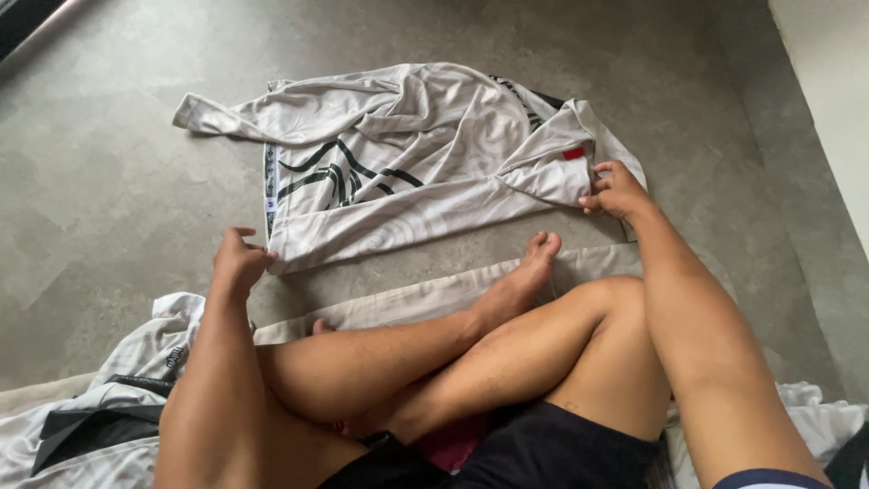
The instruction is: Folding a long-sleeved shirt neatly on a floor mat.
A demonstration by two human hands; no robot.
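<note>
On grey floor | rumpled white jersey (398,163), black lines | right hand (615,192) grip pinching hem | left hand (237,264) apart

One camera is riding on the person's head, looking steeply down and forward over the crossed legs (471,353) at the floor (109,181). It is sitting close: the thighs and forearms are filling the near half of the frame, with the left hand (237,264) at near left and the right hand (615,190) toward the right. The shirt (398,154) is lying farther out, around mid-frame. A wall (833,81) is cutting the far right corner. No second view is sharing the scene.
</note>
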